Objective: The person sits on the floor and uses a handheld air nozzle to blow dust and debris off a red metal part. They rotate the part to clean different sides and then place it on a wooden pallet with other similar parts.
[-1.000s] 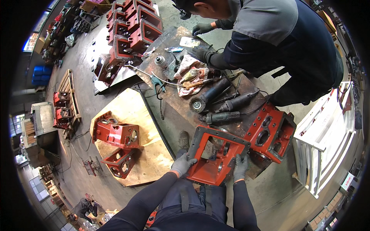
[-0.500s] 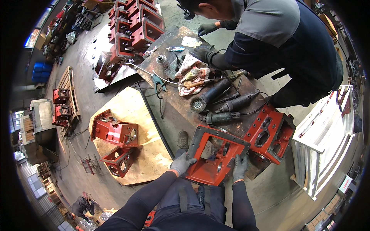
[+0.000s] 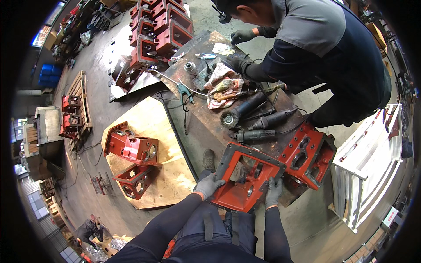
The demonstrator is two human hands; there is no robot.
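Between my two gloved hands is a red cast metal housing (image 3: 232, 191), with a dark flat flange around its wide opening and round bores inside. My left hand (image 3: 209, 186) is closed on the housing's left edge. On the opposite side, my right hand (image 3: 273, 192) grips the right edge, its fingers partly hidden by the casting. The housing's far end is at the near edge of a worn workbench (image 3: 206, 120). A second red housing (image 3: 302, 153) with round holes sits on the bench just right of it.
Angle grinders (image 3: 254, 135), a wire-brush grinder (image 3: 239, 111), a stained rag (image 3: 223, 85) and a green-handled tool (image 3: 184, 93) lie on the bench. A co-worker (image 3: 329, 48) leans over its far side. Red castings (image 3: 136, 147) rest on a plywood sheet (image 3: 171, 175) at left; a white rack (image 3: 364, 175) stands right.
The view has shifted slightly, so the bench and its tools appear a little lower and further right. My hands keep the same hold on the housing.
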